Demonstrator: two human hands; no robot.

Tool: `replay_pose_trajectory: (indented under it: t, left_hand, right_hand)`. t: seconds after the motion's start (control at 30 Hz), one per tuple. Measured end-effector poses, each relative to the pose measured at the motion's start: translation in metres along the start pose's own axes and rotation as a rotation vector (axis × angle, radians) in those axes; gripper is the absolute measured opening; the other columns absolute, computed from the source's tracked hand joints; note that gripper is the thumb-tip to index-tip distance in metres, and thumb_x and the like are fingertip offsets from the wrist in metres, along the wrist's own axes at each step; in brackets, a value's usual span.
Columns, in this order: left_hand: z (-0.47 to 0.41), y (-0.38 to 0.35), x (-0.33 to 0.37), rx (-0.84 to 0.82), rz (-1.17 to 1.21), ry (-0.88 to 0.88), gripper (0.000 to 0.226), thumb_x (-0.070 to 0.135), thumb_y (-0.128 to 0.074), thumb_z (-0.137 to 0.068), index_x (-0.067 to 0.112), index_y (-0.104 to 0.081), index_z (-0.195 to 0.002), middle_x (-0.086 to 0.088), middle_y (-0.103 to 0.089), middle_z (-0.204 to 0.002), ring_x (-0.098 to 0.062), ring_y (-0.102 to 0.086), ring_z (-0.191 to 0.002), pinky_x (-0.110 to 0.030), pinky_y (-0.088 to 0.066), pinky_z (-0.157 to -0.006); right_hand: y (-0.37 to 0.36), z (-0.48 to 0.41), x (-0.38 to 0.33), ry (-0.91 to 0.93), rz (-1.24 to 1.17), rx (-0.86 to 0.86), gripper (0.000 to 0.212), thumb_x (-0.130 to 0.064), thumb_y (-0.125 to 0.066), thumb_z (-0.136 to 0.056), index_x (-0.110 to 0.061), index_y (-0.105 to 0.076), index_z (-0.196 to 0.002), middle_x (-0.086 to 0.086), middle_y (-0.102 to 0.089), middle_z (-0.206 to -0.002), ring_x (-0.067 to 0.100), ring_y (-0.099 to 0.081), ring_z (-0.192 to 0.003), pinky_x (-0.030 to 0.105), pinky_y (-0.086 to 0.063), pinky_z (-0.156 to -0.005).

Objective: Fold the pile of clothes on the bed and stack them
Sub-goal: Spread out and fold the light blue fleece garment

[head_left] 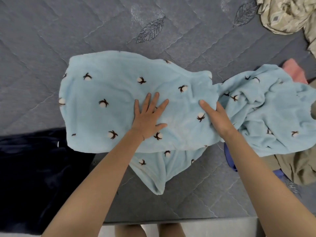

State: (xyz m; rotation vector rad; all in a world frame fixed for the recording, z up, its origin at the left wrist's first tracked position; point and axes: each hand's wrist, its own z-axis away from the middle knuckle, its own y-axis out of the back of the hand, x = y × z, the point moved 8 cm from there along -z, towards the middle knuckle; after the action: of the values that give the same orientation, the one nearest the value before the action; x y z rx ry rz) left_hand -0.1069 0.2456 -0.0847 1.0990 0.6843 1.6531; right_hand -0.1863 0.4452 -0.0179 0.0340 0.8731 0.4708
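Note:
A light blue fleece garment (pixel 109 93) with small white and dark flower marks lies spread across the grey quilted bed (pixel 51 40). Its left part is laid flat, its right part (pixel 273 113) is bunched up, and a flap hangs toward the bed's near edge. My left hand (pixel 148 115) presses flat on the middle of the garment with fingers spread. My right hand (pixel 217 117) grips a fold of the same fabric where the flat part meets the bunched part; the thumb lies on top and the fingers are hidden under the cloth.
A dark navy garment (pixel 30 168) lies at the near left. Beige patterned cloth (pixel 287 14) is crumpled at the far right. On the right sit a pink piece (pixel 294 71), an olive garment (pixel 299 166) and a blue-purple item (pixel 230 159).

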Motion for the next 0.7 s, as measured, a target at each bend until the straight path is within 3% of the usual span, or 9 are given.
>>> replay_pose_trajectory:
  t: [0.07,0.1,0.17,0.2,0.3,0.43,0.57,0.63,0.7]
  left_hand:
    - [0.007,0.011,-0.004,0.044,0.254,0.023,0.066,0.054,-0.047,-0.095,0.035,-0.023,-0.153,0.000,-0.004,-0.164,-0.019,-0.002,-0.151,-0.051,0.005,-0.119]
    - [0.013,0.022,-0.007,0.103,0.449,0.037,0.057,0.052,-0.049,-0.094,0.030,-0.042,-0.145,-0.003,-0.025,-0.159,-0.019,-0.021,-0.147,-0.047,-0.008,-0.121]
    - [0.028,0.047,-0.021,0.253,0.808,0.083,0.038,0.043,-0.054,-0.093,0.021,-0.064,-0.123,-0.003,-0.057,-0.130,-0.011,-0.053,-0.119,-0.026,-0.036,-0.107]
    - [0.037,0.056,-0.028,0.270,0.963,0.125,0.024,0.034,-0.057,-0.096,0.022,-0.065,-0.115,0.002,-0.062,-0.116,-0.005,-0.057,-0.104,-0.015,-0.041,-0.095]
    - [0.059,0.078,-0.032,0.205,1.195,0.154,0.014,0.019,-0.060,-0.097,0.025,-0.064,-0.109,0.011,-0.063,-0.097,-0.004,-0.059,-0.088,-0.016,-0.048,-0.082]
    - [0.074,0.082,-0.011,0.121,1.165,0.077,0.034,0.024,-0.064,-0.094,0.030,-0.054,-0.125,0.002,-0.054,-0.118,-0.007,-0.055,-0.103,-0.014,-0.045,-0.090]
    - [0.073,0.071,-0.008,0.119,1.251,0.172,0.044,0.031,-0.059,-0.096,0.033,-0.044,-0.138,0.003,-0.044,-0.123,-0.005,-0.050,-0.111,-0.005,-0.041,-0.090]
    - [0.072,0.063,-0.002,0.047,1.247,0.144,0.049,0.027,-0.056,-0.098,0.028,-0.040,-0.144,0.005,-0.043,-0.127,-0.008,-0.047,-0.119,-0.009,-0.038,-0.098]
    - [0.072,0.054,0.001,0.017,1.160,0.090,0.052,0.023,-0.053,-0.100,0.023,-0.035,-0.149,0.004,-0.042,-0.139,-0.009,-0.039,-0.131,-0.016,-0.029,-0.109]
  right_hand:
    - [-0.009,0.004,-0.010,0.019,-0.025,-0.019,0.018,-0.042,-0.060,-0.095,-0.040,-0.060,-0.113,-0.017,-0.072,-0.108,0.004,-0.068,-0.101,0.023,-0.054,-0.082]
    - [-0.014,0.006,-0.015,0.033,-0.028,-0.025,0.019,-0.043,-0.060,-0.095,-0.040,-0.060,-0.114,-0.016,-0.072,-0.110,0.005,-0.068,-0.103,0.027,-0.054,-0.086]
    - [-0.026,0.010,-0.029,0.063,-0.033,-0.016,0.022,-0.041,-0.061,-0.095,-0.037,-0.060,-0.116,-0.015,-0.072,-0.109,0.004,-0.067,-0.103,0.028,-0.053,-0.089]
    - [-0.033,0.012,-0.037,0.089,-0.029,-0.001,0.021,-0.041,-0.062,-0.094,-0.036,-0.060,-0.115,-0.016,-0.072,-0.107,0.002,-0.067,-0.101,0.027,-0.052,-0.088]
    - [-0.056,0.019,-0.062,0.185,0.031,0.102,0.024,-0.046,-0.067,-0.089,-0.035,-0.062,-0.110,-0.014,-0.070,-0.107,0.002,-0.066,-0.100,0.030,-0.053,-0.090]
    - [-0.083,0.027,-0.077,0.226,0.047,0.207,0.037,-0.046,-0.068,-0.087,-0.021,-0.063,-0.113,-0.009,-0.070,-0.103,0.004,-0.066,-0.094,0.029,-0.055,-0.085]
    - [-0.095,0.030,-0.072,0.258,0.106,0.206,0.031,-0.046,-0.063,-0.092,-0.018,-0.064,-0.105,-0.007,-0.069,-0.100,0.006,-0.065,-0.093,0.029,-0.053,-0.083]
    - [-0.086,0.030,-0.066,0.314,0.283,0.293,0.035,-0.055,-0.057,-0.090,-0.021,-0.062,-0.093,-0.005,-0.067,-0.101,0.013,-0.062,-0.099,0.040,-0.050,-0.090]
    - [-0.066,0.026,-0.056,0.280,0.441,0.413,0.046,-0.065,-0.052,-0.086,-0.022,-0.066,-0.095,0.000,-0.060,-0.122,0.020,-0.051,-0.121,0.046,-0.041,-0.103]
